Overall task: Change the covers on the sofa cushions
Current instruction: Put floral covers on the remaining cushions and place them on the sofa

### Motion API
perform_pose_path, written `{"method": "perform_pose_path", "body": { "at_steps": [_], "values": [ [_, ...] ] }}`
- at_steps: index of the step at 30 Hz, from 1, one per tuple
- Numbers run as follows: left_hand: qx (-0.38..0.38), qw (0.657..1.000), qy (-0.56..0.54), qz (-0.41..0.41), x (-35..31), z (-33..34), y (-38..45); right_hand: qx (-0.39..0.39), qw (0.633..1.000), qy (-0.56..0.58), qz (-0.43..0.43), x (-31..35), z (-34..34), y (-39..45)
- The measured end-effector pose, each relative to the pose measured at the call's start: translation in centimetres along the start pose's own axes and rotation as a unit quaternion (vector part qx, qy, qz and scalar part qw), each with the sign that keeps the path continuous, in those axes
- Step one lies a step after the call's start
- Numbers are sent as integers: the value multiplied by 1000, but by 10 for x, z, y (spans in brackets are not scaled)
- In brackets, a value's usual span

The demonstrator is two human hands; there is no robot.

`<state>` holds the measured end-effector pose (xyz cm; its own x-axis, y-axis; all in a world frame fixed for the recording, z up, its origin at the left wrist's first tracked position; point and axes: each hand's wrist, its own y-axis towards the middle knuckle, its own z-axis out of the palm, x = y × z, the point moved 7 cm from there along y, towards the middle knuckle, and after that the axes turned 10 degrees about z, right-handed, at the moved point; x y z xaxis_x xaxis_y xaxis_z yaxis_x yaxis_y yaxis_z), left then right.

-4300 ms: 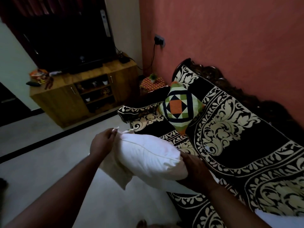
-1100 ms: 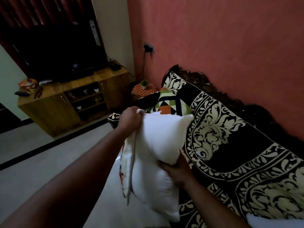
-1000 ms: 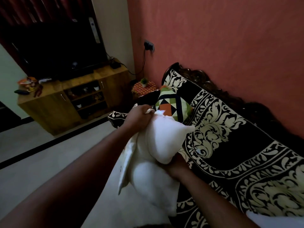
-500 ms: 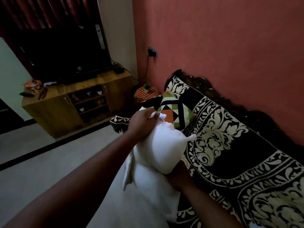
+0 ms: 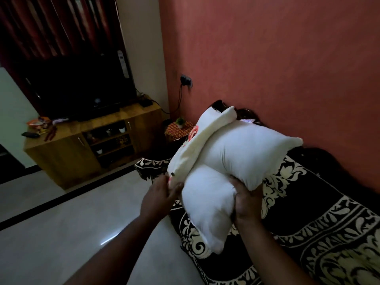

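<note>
A white cushion [image 5: 236, 161], folded on itself, is held up in the middle of the frame above the front edge of the sofa [image 5: 308, 212], which fills the lower right under a black spread with cream floral scrollwork. The right hand [image 5: 247, 199] grips the cushion from below at the fold, its fingers curled into the filling. The left hand [image 5: 161, 195] holds the lower end of a cream cover [image 5: 197, 149] with a red print, its fingers pinching the cloth just beside the cushion's lower lobe; the cover runs diagonally up across the cushion's left side to a point near the upper centre. Behind the sofa a terracotta wall [image 5: 267, 58] takes up the upper right, with a socket and a plugged-in cord [image 5: 186, 81] hanging down it. In the corner beyond the sofa's arm sits a small stand with a patterned cloth and a tiny potted plant [image 5: 180, 122]. At the left of the frame a wooden TV cabinet [image 5: 67, 153] carries a dark television [image 5: 78, 87], with dark red curtains [image 5: 51, 25] above. Pale glossy floor [image 5: 61, 223] fills the lower left.
</note>
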<state>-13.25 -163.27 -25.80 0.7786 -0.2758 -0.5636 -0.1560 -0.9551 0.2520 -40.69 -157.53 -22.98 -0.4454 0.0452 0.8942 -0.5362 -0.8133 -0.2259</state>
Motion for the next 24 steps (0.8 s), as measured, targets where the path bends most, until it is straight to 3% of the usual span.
{"method": "perform_pose_path", "body": {
  "at_steps": [4, 9, 11, 15, 19, 24],
  "values": [
    [90, 988, 100, 71, -11, 17, -9, -39, 999, 11, -16, 6, -5, 13],
    [151, 942, 13, 299, -87, 34, -45, -152, 980, -69, -109, 40, -18, 22],
    [165, 928, -11, 334, -109, 41, -61, -162, 974, -94, -127, 44, -17, 27],
    [178, 952, -57, 243, -100, 48, -63, -162, 974, -108, -117, 38, -12, 30],
    [91, 985, 9, 144, -49, 22, -38, -116, 988, -80, -70, 24, -14, 34],
    [160, 946, 220, 176, -53, 12, -23, -130, 990, 47, -7, 17, -19, 28]
  ]
}}
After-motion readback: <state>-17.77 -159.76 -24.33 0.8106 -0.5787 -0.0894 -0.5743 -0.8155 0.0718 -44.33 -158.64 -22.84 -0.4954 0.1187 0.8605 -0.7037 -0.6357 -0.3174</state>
